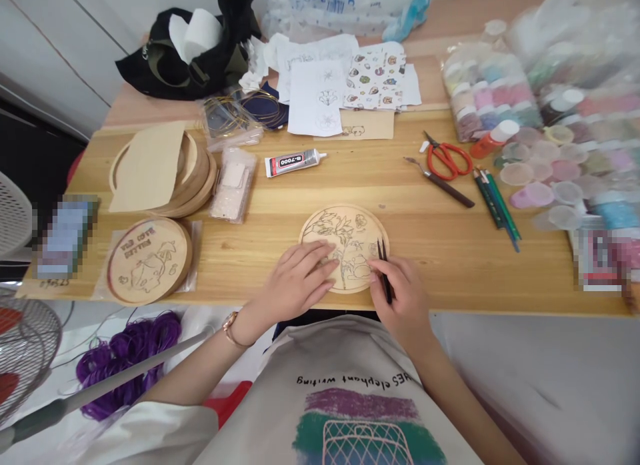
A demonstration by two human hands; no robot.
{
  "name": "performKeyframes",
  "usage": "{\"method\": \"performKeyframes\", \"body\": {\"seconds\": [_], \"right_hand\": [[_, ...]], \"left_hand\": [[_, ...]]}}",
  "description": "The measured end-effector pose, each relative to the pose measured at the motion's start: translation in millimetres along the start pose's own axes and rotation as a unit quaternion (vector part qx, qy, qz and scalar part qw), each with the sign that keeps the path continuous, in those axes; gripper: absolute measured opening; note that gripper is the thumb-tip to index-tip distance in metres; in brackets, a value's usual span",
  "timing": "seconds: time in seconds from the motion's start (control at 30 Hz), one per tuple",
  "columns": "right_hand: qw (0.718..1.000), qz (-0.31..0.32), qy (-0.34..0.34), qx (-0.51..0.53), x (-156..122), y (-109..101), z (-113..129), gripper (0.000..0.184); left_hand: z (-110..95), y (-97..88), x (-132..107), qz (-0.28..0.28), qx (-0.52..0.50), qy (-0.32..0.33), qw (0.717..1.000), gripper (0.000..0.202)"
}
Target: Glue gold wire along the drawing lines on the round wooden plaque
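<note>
A round wooden plaque with dark line drawings of leaves and a figure lies near the table's front edge. My left hand rests on its left side, palm down with the fingers stretched out. On the right, my right hand holds a pair of black tweezers between thumb and fingers. The tweezer tips point away from me, over the plaque's right rim. My right fingertips touch the plaque's edge.
A tube of B-7000 glue, red-handled scissors, a brown-handled tool and green pencils lie beyond the plaque. Jars and small cups crowd the right. Stacked wooden discs and another drawn plaque stand left.
</note>
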State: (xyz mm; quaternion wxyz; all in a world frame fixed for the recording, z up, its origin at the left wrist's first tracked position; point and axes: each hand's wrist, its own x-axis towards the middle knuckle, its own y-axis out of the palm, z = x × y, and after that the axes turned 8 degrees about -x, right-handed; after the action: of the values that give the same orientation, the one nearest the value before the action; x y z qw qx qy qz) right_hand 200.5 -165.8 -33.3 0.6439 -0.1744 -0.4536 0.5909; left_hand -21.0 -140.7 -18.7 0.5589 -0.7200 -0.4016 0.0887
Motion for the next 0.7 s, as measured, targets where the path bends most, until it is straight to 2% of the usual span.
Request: {"method": "performKeyframes", "body": {"seconds": [0.1,0.2,0.3,0.4,0.53,0.7], "right_hand": [[0.999,0.008,0.02,0.048,-1.0,-3.1,-0.9,0.026],[0.986,0.036,0.085,0.139,-2.1,-10.0,-1.0,0.029],[0.958,0.063,0.158,0.23,-0.2,-18.0,2.0,0.022],[0.947,0.059,0.184,0.256,5.7,-20.9,8.2,0.014],[0.968,0.034,0.145,0.205,12.1,-11.7,15.6,0.012],[0.989,0.034,0.034,0.136,12.4,4.7,15.4,0.013]], "left_hand": [[0.5,0.4,-0.1,0.006,0.005,-0.003,1.0,0.03],[1.1,1.5,-0.9,0.01,0.0,-0.01,1.0,0.03],[1.2,3.2,-1.7,0.008,-0.011,-0.018,1.0,0.032],[0.5,4.4,-1.7,0.005,-0.018,-0.03,0.999,0.034],[-0.6,4.1,-0.7,0.004,-0.017,-0.035,0.999,0.035],[-1.0,2.3,-0.8,0.013,-0.021,-0.043,0.999,0.036]]}}
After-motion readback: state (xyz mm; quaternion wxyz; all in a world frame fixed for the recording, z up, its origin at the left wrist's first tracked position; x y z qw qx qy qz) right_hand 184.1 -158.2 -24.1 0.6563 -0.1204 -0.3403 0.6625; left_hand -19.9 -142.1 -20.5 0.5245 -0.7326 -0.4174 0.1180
